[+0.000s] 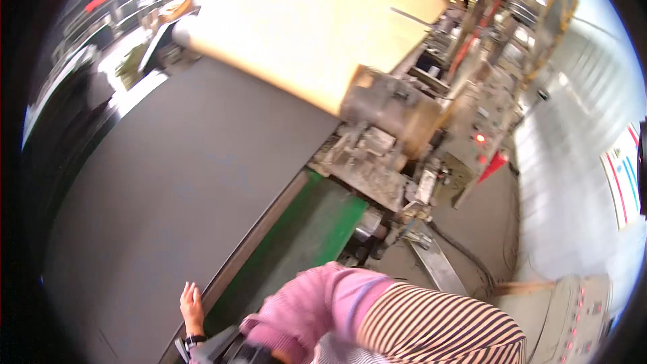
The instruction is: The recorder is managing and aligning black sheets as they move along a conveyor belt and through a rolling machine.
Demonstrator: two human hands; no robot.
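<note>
My left hand point(192, 309) lies near the right edge of a wide dark grey sheet point(175, 175), at the lower left. Its fingers are stretched out, and it holds nothing that I can see. A dark band circles its wrist. My right arm, in a striped sleeve with a pink sleeve cover point(323, 300), reaches in from the lower right and bends down to the left. Only a bit of skin, my right hand or wrist point(280, 355), shows beyond the cover at the lower edge, beside a black strapped-on device point(246, 352). Its fingers are hidden.
A broad cream-yellow sheet point(290, 20) meets the dark sheet's far edge. Beside it stands a machine with a motor-like cylinder point(387, 108) and a control panel point(485, 121) with red lights. A green surface point(296, 236) runs along the dark sheet. Another control box point(573, 323) stands lower right.
</note>
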